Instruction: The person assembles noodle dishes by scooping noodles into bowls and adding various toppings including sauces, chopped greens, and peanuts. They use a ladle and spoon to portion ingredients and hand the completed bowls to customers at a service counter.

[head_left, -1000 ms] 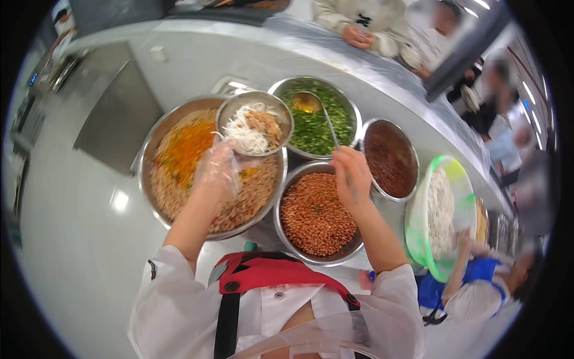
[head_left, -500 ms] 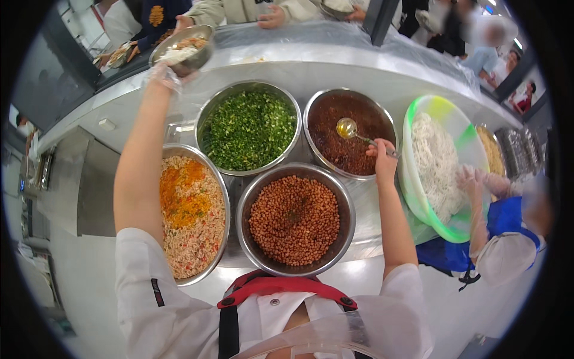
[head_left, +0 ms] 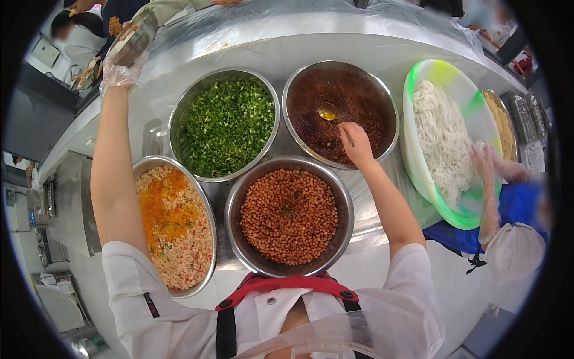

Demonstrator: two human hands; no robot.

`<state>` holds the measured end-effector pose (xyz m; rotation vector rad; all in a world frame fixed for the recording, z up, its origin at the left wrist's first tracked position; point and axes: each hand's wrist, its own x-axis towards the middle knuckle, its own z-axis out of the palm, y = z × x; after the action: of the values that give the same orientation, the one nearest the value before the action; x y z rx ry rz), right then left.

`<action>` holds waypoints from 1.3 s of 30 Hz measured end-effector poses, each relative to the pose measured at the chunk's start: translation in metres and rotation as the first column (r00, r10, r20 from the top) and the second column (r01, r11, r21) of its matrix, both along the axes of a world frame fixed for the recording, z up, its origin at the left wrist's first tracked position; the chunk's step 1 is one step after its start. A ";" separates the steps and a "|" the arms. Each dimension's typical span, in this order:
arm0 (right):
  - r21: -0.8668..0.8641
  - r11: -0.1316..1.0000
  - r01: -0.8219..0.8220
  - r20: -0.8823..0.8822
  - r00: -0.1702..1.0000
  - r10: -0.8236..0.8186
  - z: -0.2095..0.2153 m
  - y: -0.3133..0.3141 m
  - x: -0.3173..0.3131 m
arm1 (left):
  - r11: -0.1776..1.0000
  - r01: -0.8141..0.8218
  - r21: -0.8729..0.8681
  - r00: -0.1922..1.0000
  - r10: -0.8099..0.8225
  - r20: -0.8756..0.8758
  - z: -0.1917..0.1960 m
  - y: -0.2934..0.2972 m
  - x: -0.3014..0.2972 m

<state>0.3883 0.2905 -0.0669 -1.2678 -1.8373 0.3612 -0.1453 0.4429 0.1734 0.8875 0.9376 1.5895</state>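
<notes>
My left hand (head_left: pixel 122 73), in a clear plastic glove, reaches to the far left and grips a metal bowl (head_left: pixel 139 45) from below. The bowl is tilted over the counter's far edge, beside another person's beige sleeve (head_left: pixel 170 13). My bare right hand (head_left: pixel 357 143) is closed on the handle of a small ladle (head_left: pixel 327 112) with yellow oily liquid in it. That ladle is over a metal basin of dark red-brown sauce (head_left: pixel 317 140). Closest to me stand a basin of brown nuts or beans (head_left: pixel 289 216) and, left of it, a basin of pale chopped food with an orange topping (head_left: pixel 179 239).
Chopped greens fill another basin (head_left: pixel 228 127) at centre left. On the right, a co-worker's gloved hands (head_left: pixel 491 160) are at a green-white tub of white noodles (head_left: pixel 439 137). Beyond it sit a yellowish food container (head_left: pixel 499 122) and foil trays (head_left: pixel 526 116). Plastic film (head_left: pixel 335 27) covers the far ledge.
My left hand and the bowl have moved farther out and left, and the bowl has tipped. My right hand has shifted left with the ladle. The view has turned slightly.
</notes>
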 end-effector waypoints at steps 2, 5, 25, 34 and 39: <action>0.043 0.999 -0.031 0.053 0.998 0.028 -0.003 0.000 -0.001 | 0.998 0.006 -0.061 0.990 0.003 0.139 -0.018 0.012 -0.005; 0.044 0.999 -0.021 0.068 0.998 0.018 -0.003 -0.004 -0.001 | 0.941 0.020 -0.338 0.924 0.111 0.365 -0.045 0.020 0.022; 0.063 0.916 -0.396 0.171 0.909 0.381 0.018 -0.161 -0.063 | 0.935 0.340 -0.105 0.914 -0.302 0.269 -0.067 0.001 0.156; -0.172 0.901 -0.399 0.013 0.914 0.407 -0.025 -0.191 -0.100 | 0.966 0.221 0.137 0.975 -0.219 -0.031 -0.060 0.002 0.177; -0.558 0.788 -0.260 -0.400 0.916 0.020 -0.020 -0.192 -0.094 | 0.972 0.227 -0.056 0.920 -0.195 0.341 -0.046 -0.011 0.196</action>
<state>0.2940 0.0990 -0.0864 -1.3432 -1.5258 1.2751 0.0508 0.4323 0.1272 0.6045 0.6467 1.4387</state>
